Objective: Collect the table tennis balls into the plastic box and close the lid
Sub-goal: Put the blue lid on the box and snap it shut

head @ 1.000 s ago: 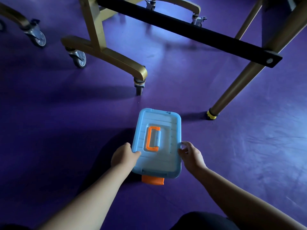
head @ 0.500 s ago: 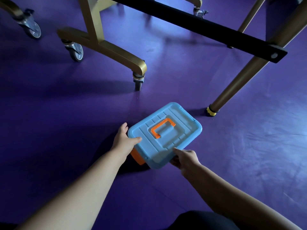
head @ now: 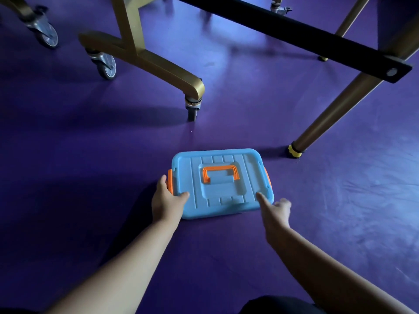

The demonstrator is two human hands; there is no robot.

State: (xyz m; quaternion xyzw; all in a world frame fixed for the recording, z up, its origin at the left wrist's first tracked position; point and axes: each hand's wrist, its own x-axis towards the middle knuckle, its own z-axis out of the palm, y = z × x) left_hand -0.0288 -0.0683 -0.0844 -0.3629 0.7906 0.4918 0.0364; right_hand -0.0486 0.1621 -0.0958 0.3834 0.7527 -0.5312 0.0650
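Purple floor (head: pixel 340 211) spread under gold table legs (head: pixel 158 64). The plastic box (head: pixel 210 213) sat there, lid (head: pixel 192 177) on. The left hand (head: pixel 166 201) gripped its left end by 1 orange latch (head: pixel 170 181). The right hand (head: pixel 275 211) touched the lid with its thumb, fingers loose and blurred. No balls showed; snapping both latches shut probably remained.

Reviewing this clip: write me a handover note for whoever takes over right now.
Left hand grips the plastic box at its near left corner, thumb on the lid. Right hand: thumb touches the lid's near right corner; fingers blurred. Box sits on the floor, lid on. No balls in view; the inside is hidden. To do: check both orange latches are snapped; I cannot tell.
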